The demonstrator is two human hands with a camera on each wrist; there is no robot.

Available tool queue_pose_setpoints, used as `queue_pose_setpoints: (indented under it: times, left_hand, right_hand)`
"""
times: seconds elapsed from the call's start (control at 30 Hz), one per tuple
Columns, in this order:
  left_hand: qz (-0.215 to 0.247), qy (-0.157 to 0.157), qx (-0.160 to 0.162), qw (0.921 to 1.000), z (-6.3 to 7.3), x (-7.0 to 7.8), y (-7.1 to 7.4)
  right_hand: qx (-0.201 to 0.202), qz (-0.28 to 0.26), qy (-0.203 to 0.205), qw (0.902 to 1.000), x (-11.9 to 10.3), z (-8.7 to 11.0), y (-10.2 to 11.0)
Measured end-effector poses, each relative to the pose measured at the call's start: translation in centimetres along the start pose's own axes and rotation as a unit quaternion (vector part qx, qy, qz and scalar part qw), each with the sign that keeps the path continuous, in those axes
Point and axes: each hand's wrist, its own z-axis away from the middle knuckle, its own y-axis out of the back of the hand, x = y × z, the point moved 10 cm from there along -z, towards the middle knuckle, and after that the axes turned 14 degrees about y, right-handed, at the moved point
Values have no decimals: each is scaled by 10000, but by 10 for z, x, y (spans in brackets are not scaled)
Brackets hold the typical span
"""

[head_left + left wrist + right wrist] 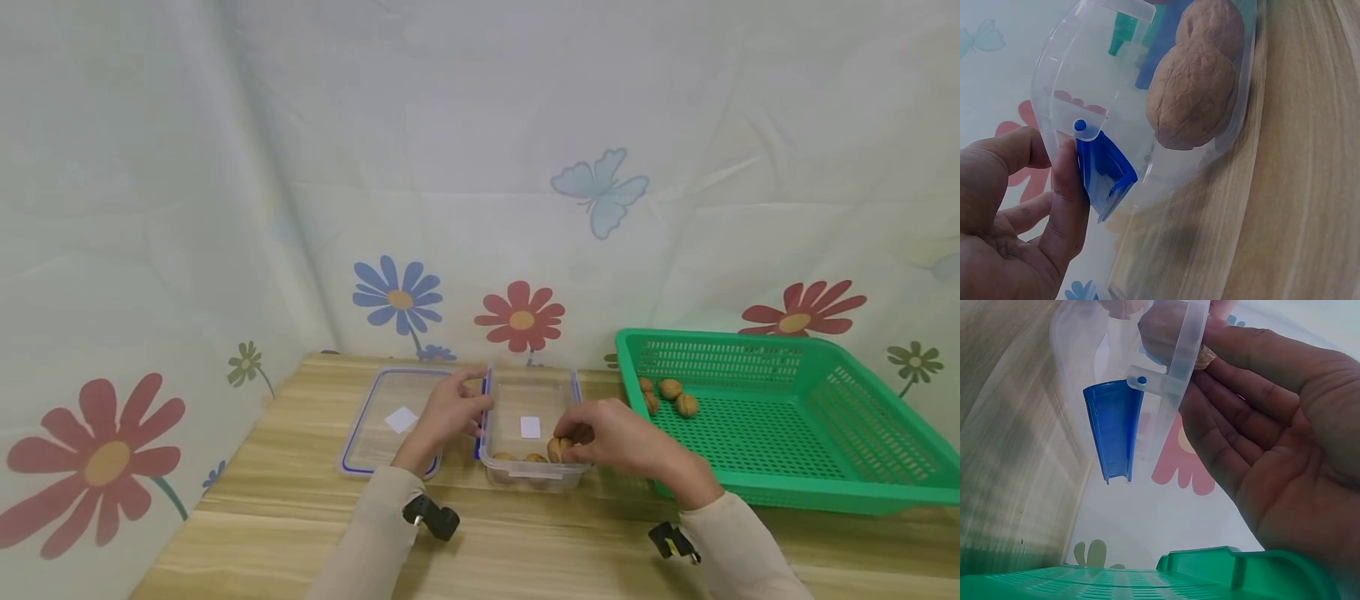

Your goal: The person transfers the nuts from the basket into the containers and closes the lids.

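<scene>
My left hand (452,407) is at the left side of a clear plastic container (504,392). Its bent fingers hold the rim and a blue side latch (1107,169). Over the container's front right corner, my right hand (615,433) pinches a walnut (557,450) between thumb and fingers; the right wrist view shows this walnut only partly, behind the clear rim. Walnuts (1194,97) lie in a row along the container's front wall. A white label (530,427) shows inside on the floor of the container.
Left of the container, a clear lid (367,429) with a blue seal lies flat, partly under my left hand. A green slotted basket (765,417) stands on the right with several walnuts (671,389) in its left corner. Behind the wooden table (247,517) hangs a flowered curtain (450,208).
</scene>
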Motion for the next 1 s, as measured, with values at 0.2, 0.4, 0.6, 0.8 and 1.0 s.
queue_pose_setpoints:
  times: [0.2, 0.4, 0.6, 0.8, 1.0]
  left_hand:
    - [0, -39, -26, 10000, 0, 0, 0]
    - [15, -46, -34, 10000, 1, 1, 0]
    - [16, -42, -17, 10000, 1, 2, 0]
    - [34, -91, 6, 10000, 1, 3, 1]
    - [69, -101, -24, 9999, -1, 1, 0]
  right_hand:
    - [-11, 24, -47, 10000, 0, 0, 0]
    - [-25, 119, -2, 9999, -1, 0, -1]
    - [-32, 231, -36, 9997, -1, -1, -1]
    - [-87, 249, -95, 9996, -1, 0, -3]
    - [-69, 168, -138, 9997, 0, 0, -3]
